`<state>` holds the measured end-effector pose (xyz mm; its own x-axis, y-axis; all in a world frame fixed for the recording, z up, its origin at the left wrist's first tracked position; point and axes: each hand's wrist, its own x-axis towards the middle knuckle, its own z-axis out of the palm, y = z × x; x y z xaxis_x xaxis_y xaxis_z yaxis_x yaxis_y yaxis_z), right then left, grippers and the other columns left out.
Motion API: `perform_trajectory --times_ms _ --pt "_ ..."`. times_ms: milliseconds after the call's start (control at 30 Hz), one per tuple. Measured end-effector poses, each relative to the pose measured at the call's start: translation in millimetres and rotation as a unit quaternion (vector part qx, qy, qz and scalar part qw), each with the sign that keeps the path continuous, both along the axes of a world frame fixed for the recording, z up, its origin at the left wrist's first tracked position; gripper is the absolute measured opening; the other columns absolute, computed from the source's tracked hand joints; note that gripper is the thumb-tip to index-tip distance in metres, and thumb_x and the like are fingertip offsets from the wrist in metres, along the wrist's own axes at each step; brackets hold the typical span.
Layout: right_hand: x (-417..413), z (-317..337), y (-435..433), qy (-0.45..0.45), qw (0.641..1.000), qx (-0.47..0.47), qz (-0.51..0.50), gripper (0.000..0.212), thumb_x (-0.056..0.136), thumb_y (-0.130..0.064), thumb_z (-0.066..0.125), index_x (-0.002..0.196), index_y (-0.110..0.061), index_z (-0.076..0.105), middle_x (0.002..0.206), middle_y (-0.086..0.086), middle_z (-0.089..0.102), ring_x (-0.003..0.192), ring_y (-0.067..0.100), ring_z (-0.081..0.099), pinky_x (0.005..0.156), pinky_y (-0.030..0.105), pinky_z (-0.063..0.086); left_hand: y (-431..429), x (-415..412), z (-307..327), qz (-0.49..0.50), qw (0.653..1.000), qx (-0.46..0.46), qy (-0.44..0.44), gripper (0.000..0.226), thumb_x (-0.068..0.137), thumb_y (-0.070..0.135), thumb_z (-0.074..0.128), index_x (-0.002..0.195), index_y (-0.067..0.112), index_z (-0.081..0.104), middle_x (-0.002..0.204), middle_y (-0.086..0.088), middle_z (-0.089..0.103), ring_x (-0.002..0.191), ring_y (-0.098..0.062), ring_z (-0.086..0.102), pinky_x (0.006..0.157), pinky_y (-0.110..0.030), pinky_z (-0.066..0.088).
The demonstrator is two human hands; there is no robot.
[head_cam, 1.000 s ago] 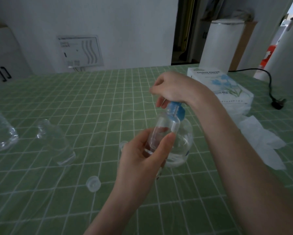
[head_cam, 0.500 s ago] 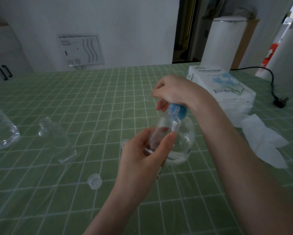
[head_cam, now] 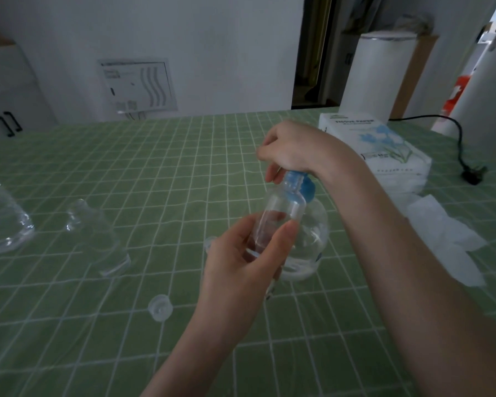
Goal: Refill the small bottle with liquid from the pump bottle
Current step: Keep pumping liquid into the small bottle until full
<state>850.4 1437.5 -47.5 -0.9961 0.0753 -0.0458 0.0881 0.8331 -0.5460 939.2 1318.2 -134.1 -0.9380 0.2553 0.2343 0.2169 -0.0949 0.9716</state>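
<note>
Head view: green checked table seen close from above, two bare hands at centre.
Small bottle: clear plastic, round shoulders, short narrow neck, no cap.
Position: held off the table at centre, tilted a little to the right, mouth up against the blue nozzle. Just in front of the pump bottle and overlapping it.
Fill: see-through walls, a pale line low in the body, level hard to judge.
Left hand: thumb on the right side and fingers on the left, wrapped round the lower half of the small bottle.
Pump bottle: clear, rounded and wider than the small one, standing on the table. Liquid in the lower part, blue pump on top.
Right hand: over the pump from above, fingers bent down and clasped around the blue head, wrist above it.
Cap: small and clear, on the table left of the left forearm, apart from both bottles.
Second bottle: clear, left of centre, uncapped; upright or lying cannot be told.
Large bottle: clear, at the left edge, partly cut off.
Tissue pack: white with blue flowers, behind the right forearm.
Loose tissue: white, crumpled, right of that arm.
Plug: black, with its cord, at the far right of the table.
</note>
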Motion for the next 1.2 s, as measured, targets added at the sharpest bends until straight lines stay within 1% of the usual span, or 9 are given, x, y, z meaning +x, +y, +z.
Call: perform_trajectory --times_ms 367,533,667,833,900,967,1033,1133,1200 --pt "1 -5 1 -0.004 1.0 -0.007 0.002 0.031 0.096 -0.021 0.05 0.117 -0.001 0.059 0.108 0.018 0.07 0.1 0.031 0.067 0.096 0.043 0.051 -1 2 0 -0.001 1.0 -0.013 -0.004 0.037 0.062 0.054 0.06 0.086 0.028 0.07 0.069 -0.018 0.064 0.052 -0.013 0.053 0.045 -0.02 0.042" --pt "-2 3 3 0.016 1.0 0.007 -0.005 0.03 0.094 -0.023 0.05 0.116 -0.005 0.06 0.101 0.013 0.072 0.093 0.028 0.069 0.079 0.033 0.051 -1 0 -2 -0.002 1.0 -0.007 0.005 0.027 0.069 0.048 0.062 0.084 0.027 0.07 0.066 -0.011 0.066 0.056 -0.012 0.056 0.048 -0.018 0.045" --pt "-4 1 1 0.004 1.0 -0.005 0.0 0.03 0.095 -0.023 0.05 0.121 -0.007 0.056 0.104 0.012 0.068 0.093 0.026 0.068 0.086 0.036 0.054 0 -1 -1 0.001 1.0 0.0 0.005 0.029 0.069 0.05 0.063 0.082 0.024 0.071 0.06 0.0 0.064 0.054 -0.009 0.054 0.047 -0.016 0.043" --pt "-2 -1 1 0.004 1.0 -0.007 0.001 0.031 0.096 -0.02 0.049 0.122 -0.003 0.056 0.107 0.015 0.069 0.097 0.029 0.068 0.094 0.041 0.052 0 -1 0 -0.001 1.0 -0.001 0.009 0.023 0.076 0.047 0.065 0.081 0.025 0.071 0.06 -0.01 0.062 0.054 -0.012 0.053 0.047 -0.017 0.042" --pt "-1 -3 0 -0.004 1.0 -0.004 0.001 0.031 0.096 -0.02 0.049 0.121 -0.002 0.056 0.108 0.015 0.068 0.1 0.03 0.067 0.096 0.042 0.051 0 -1 0 0.005 1.0 0.004 0.011 0.025 0.07 0.046 0.064 0.077 0.023 0.071 0.056 -0.003 0.058 0.052 -0.012 0.049 0.045 -0.016 0.039" --pt "0 -5 0 -0.011 1.0 -0.007 -0.001 0.032 0.096 -0.019 0.049 0.122 -0.002 0.056 0.11 0.016 0.068 0.101 0.03 0.066 0.097 0.042 0.05 -1 0 0 0.006 1.0 0.003 0.011 0.029 0.066 0.046 0.062 0.079 0.022 0.071 0.057 -0.01 0.059 0.054 -0.015 0.049 0.045 -0.018 0.039" --pt "0 -6 0 -0.01 1.0 -0.01 -0.006 0.032 0.096 -0.019 0.049 0.124 -0.004 0.055 0.11 0.015 0.068 0.101 0.03 0.066 0.097 0.042 0.05 -1 0 0 0.004 1.0 0.001 0.009 0.031 0.066 0.045 0.062 0.083 0.021 0.072 0.06 -0.014 0.06 0.053 -0.015 0.05 0.045 -0.019 0.04" --pt "0 -6 0 -0.002 1.0 -0.009 -0.006 0.031 0.096 -0.02 0.049 0.122 -0.005 0.055 0.109 0.014 0.068 0.1 0.028 0.066 0.094 0.038 0.051 -1 1 0 0.008 1.0 0.0 0.007 0.033 0.065 0.046 0.062 0.08 0.018 0.071 0.057 -0.004 0.059 0.049 -0.01 0.048 0.043 -0.017 0.039" --pt "1 -4 0 0.004 1.0 -0.005 -0.009 0.03 0.096 -0.021 0.049 0.121 -0.006 0.056 0.106 0.012 0.069 0.099 0.026 0.066 0.085 0.033 0.049 -1 1 0 0.009 1.0 -0.003 0.004 0.033 0.064 0.048 0.061 0.078 0.019 0.07 0.056 -0.006 0.059 0.046 -0.008 0.048 0.041 -0.017 0.039"
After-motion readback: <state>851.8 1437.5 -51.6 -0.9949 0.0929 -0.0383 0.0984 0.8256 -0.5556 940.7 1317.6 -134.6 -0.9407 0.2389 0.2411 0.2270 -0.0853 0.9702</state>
